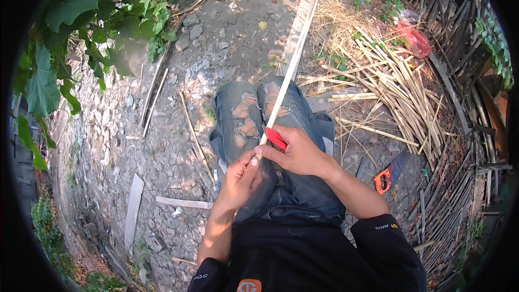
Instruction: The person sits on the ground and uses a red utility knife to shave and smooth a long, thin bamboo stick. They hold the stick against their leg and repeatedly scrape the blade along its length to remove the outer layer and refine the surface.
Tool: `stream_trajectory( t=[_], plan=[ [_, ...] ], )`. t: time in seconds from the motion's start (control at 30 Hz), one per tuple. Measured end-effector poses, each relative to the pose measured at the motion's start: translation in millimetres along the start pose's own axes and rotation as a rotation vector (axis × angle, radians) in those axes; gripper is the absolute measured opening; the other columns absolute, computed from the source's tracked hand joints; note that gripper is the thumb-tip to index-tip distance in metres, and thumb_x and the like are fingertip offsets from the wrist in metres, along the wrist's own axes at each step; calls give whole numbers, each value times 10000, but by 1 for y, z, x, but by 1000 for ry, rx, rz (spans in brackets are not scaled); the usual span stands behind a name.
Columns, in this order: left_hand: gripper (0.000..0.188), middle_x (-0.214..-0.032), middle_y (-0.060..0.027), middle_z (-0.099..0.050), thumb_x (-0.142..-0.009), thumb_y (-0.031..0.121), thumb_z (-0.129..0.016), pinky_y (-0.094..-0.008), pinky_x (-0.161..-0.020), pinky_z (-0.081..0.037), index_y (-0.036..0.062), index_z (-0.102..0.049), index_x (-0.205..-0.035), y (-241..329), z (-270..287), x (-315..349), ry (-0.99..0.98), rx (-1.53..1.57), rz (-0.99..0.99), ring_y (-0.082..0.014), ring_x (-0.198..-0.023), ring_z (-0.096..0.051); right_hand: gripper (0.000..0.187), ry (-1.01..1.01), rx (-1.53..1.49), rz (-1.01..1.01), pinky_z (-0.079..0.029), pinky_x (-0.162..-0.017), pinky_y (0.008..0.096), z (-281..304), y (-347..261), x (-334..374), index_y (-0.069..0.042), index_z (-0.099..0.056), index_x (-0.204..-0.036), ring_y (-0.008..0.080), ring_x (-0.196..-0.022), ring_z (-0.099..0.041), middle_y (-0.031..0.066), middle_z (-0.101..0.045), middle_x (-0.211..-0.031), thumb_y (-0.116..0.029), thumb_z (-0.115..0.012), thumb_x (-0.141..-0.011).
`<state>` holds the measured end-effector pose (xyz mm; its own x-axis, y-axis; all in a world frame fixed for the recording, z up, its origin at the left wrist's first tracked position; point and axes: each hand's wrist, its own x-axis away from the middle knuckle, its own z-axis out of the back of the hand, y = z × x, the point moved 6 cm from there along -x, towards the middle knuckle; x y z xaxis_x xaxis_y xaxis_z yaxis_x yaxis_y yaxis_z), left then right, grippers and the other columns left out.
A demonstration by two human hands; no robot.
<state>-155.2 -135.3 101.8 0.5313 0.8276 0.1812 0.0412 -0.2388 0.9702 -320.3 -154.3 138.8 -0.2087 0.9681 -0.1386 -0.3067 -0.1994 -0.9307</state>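
A long, thin, pale wooden strip runs from my hands up and away between my knees, slanting to the right. My left hand is closed around its near end, thumb along the top. In my right hand is a red tool, pressed close beside the strip. My fingers hide most of the tool, so its working part and exact kind do not show. The right thumb reaches across the strip and meets the left fingertips. Below the hands are my legs in torn blue jeans.
A heap of pale strips lies on the right, near a red plastic bag. A handsaw with an orange handle rests by my right elbow. Ahead lies a flat board. Leaves hang at upper left, and a stick fence stands far right.
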Motion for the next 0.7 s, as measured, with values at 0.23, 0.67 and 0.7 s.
stream_trajectory(
  t=[0.23, 0.67, 0.7],
  plan=[
    [439, -625, 80, -425, -1139, 213, -454, -198, -495, -288, 33, -497, -1536, 5, 8, -1, 67, -147, -68, -15, -528, -362, 446, 42, 371, 68, -455, -554, 482, 25, -8, 8, -27, -638, -969, 400, -579, -624, 162, -604, -616, -461, -568, -1050],
    [474, -597, 93, -370, -1137, 227, -471, -219, -449, -274, 24, -450, -1565, -46, 14, 25, -29, 20, 227, -12, -481, -322, 468, 109, 743, -101, -524, -541, 537, 59, 31, 2, -23, -661, -969, 435, -608, -678, 195, -657, -613, -479, -579, -1033],
    [475, -593, 94, -366, -1137, 231, -472, -220, -448, -275, 28, -449, -1567, -47, 14, 26, -36, 11, 222, -13, -476, -322, 470, 63, 728, -86, -522, -542, 539, 46, 28, 8, -25, -660, -962, 438, -607, -676, 194, -657, -616, -482, -578, -1033]
  ],
)
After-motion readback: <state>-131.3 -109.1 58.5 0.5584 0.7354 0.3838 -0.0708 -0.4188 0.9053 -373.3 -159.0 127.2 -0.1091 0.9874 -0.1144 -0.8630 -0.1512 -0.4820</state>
